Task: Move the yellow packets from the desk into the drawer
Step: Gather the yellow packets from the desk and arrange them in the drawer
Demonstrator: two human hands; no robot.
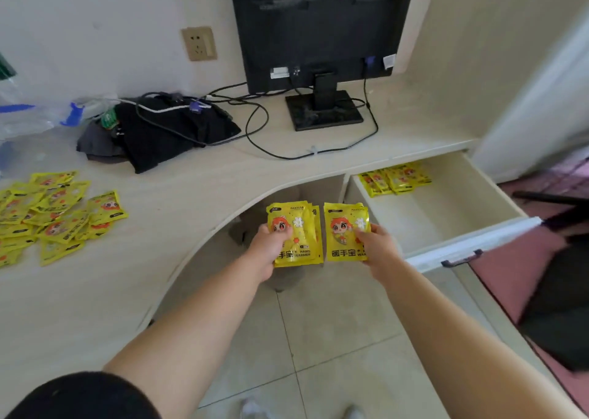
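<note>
— Where are the yellow hand-warmer packets?

— In three places. A loose pile (pixel 54 214) lies on the left part of the desk (pixel 207 192). A smaller batch (pixel 395 178) sits at the far end of the open drawer (pixel 452 208), which is pulled out on the right below the desktop. The person holds two more stacks in the air over the tiled floor (pixel 334 339), in front of the desk's curved cut-out and just left of the drawer.

— How do the hands hold them?

— The left hand (pixel 266 248) grips the left stack (pixel 299 227) at its lower left corner, with the thumb laid across the printed front. The other fingers are behind the packets and cannot be seen. The right hand (pixel 379 249) pinches the right stack (pixel 342 230) at its lower right edge, thumb pressed on the front and fingers hidden behind. Both stacks are upright with their faces toward the camera, side by side with a narrow gap between them.

— What else is on the desk?

— A black monitor (pixel 318 26) stands on its base at the far side, with cables (pixel 264 122) trailing from it. Left of it lies a heap of black cloth (pixel 165 135), and a clear plastic bag (pixel 25 119) lies at the far left. A wall socket (pixel 199 43) sits above.
</note>
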